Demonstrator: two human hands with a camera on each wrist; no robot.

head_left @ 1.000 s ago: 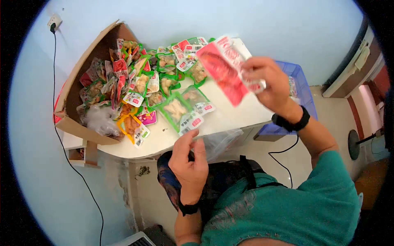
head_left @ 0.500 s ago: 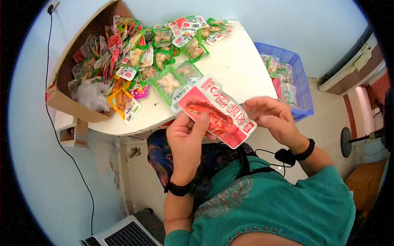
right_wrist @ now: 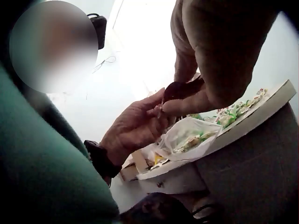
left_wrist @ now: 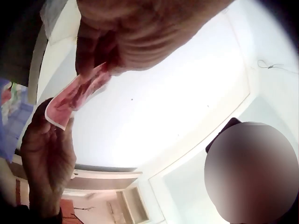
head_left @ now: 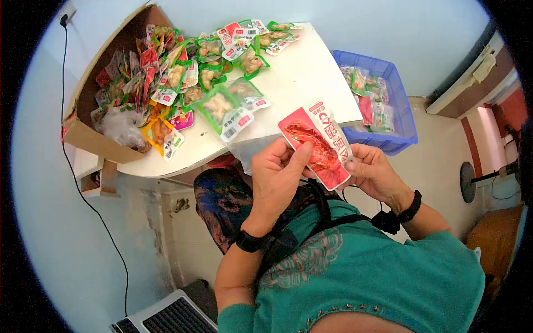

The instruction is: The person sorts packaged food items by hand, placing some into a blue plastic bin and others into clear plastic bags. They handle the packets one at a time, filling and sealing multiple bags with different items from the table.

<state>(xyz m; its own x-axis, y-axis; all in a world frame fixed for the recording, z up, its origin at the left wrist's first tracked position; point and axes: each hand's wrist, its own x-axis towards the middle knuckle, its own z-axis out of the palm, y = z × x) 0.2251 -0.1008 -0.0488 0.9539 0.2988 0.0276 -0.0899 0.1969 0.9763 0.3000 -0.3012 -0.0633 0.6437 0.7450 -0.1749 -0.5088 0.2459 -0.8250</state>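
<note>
So the red-and-white packet [head_left: 323, 142] is being pinched near the desk [head_left: 305, 72], left hand [head_left: 277, 180] on one long side, right hand [head_left: 378, 173] at the lower end, long axis being slanted down-right in head view.

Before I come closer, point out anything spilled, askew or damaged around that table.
The cardboard box seems tipped on its side, packets heaped out onto the white table. Below, the blue wall looks patchy, possibly peeling.

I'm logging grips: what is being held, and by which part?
A red-and-white packet: the left hand grips its long red edge, the right hand its lower right corner.
</note>
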